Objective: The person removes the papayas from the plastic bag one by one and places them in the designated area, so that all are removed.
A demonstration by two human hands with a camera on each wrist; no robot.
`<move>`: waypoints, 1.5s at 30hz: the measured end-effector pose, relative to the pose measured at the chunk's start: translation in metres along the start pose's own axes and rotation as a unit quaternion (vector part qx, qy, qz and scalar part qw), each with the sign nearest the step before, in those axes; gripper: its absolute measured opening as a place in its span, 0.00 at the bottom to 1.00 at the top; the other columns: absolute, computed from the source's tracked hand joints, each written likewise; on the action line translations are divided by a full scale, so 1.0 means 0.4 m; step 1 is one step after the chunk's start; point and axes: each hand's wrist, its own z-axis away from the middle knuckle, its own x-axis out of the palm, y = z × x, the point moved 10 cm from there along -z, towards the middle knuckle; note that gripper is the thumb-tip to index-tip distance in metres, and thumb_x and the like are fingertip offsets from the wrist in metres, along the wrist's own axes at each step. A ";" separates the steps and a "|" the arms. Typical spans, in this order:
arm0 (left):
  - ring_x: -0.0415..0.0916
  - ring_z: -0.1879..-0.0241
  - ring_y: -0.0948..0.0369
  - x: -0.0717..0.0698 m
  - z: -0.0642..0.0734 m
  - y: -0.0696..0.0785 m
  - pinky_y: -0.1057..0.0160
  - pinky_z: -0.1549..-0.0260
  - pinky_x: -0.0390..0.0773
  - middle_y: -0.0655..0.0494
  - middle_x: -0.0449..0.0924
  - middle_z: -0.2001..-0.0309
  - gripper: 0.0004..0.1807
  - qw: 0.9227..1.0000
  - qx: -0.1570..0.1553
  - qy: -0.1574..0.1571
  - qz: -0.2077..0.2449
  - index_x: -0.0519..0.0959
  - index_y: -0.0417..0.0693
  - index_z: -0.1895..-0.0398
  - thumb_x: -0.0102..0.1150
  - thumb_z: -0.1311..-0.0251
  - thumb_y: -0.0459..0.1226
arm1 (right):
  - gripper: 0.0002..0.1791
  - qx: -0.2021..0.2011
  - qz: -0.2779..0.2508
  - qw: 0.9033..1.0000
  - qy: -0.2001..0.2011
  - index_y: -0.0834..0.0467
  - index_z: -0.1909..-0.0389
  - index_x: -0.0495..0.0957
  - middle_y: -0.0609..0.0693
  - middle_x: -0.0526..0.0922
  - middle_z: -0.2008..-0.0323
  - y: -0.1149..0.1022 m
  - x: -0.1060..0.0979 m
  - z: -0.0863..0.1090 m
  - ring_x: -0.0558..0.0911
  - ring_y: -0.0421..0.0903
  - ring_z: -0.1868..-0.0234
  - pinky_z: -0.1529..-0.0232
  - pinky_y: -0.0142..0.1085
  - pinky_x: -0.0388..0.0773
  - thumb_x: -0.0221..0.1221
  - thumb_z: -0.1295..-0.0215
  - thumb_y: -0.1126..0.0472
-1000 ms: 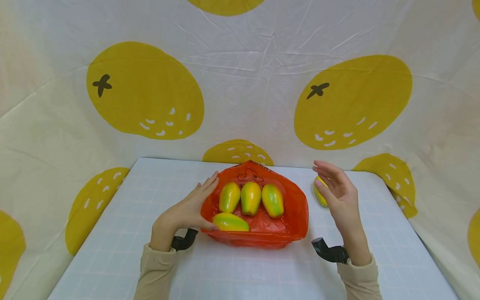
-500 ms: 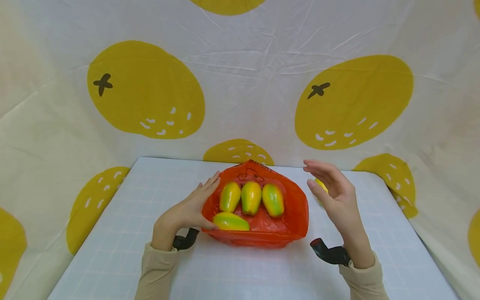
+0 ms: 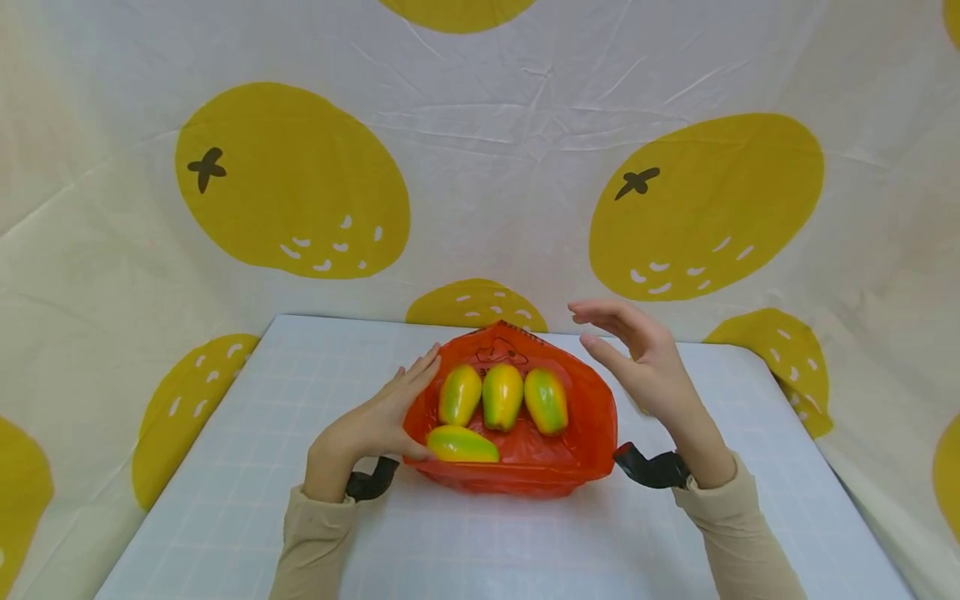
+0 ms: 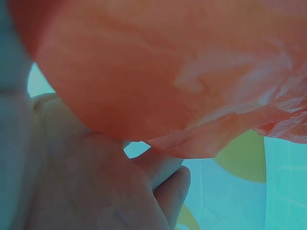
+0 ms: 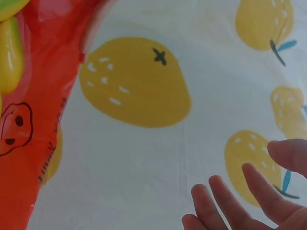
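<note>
A red plastic bag (image 3: 596, 433) stands with its mouth spread wide on the table. Inside are several glossy yellow-green papayas: three in a row at the back, including a middle papaya (image 3: 502, 396), and one papaya (image 3: 461, 444) lying sideways at the front left. My left hand (image 3: 367, 425) is spread at the bag's left side, straight fingers along the rim and thumb at the front edge. In the left wrist view red plastic (image 4: 158, 76) covers much of the palm and fingers. My right hand (image 3: 637, 358) is raised, empty, fingers spread, right of the bag.
Another yellow fruit lies at the back right, almost wholly hidden behind the right hand. A white gridded cloth (image 3: 225, 467) covers the table. Behind it hangs a white curtain (image 3: 495, 192) printed with large yellow fruits.
My right hand has moved left and slightly up, from beside the fruit at the back right toward the bag's right rim. The left hand, bag and papayas have stayed in place.
</note>
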 end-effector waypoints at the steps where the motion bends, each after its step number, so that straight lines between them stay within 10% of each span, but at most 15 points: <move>1: 0.36 0.22 0.49 0.000 0.000 -0.001 0.40 0.28 0.38 0.50 0.32 0.20 0.66 1.000 0.000 0.000 0.000 0.44 0.37 0.21 0.81 0.60 0.33 | 0.18 0.001 0.004 1.000 -0.006 0.61 0.42 0.77 0.53 0.80 0.44 0.002 0.004 -0.009 0.78 0.49 0.43 0.37 0.34 0.71 0.58 0.32 0.72; 19: 0.33 0.22 0.48 0.000 0.003 -0.005 0.41 0.27 0.36 0.51 0.31 0.20 0.67 1.000 -0.006 0.002 0.006 0.43 0.36 0.22 0.82 0.61 0.34 | 0.17 -0.048 -0.040 0.977 -0.202 0.59 0.44 0.77 0.50 0.79 0.44 0.048 0.172 -0.135 0.76 0.49 0.41 0.38 0.50 0.73 0.60 0.32 0.69; 30: 0.34 0.22 0.49 -0.002 0.001 -0.002 0.41 0.27 0.36 0.50 0.32 0.20 0.68 1.000 0.001 0.004 0.007 0.44 0.37 0.21 0.82 0.61 0.36 | 0.15 -0.116 0.021 0.935 -0.335 0.56 0.46 0.79 0.46 0.81 0.49 0.058 0.329 -0.120 0.77 0.45 0.44 0.40 0.42 0.74 0.62 0.34 0.66; 45: 0.34 0.22 0.47 -0.003 0.005 0.003 0.39 0.28 0.35 0.48 0.32 0.20 0.67 1.000 -0.004 -0.001 0.012 0.42 0.38 0.21 0.80 0.59 0.37 | 0.17 -0.075 0.113 0.870 -0.473 0.56 0.44 0.77 0.49 0.79 0.46 0.138 0.508 -0.015 0.75 0.49 0.42 0.36 0.40 0.72 0.62 0.33 0.65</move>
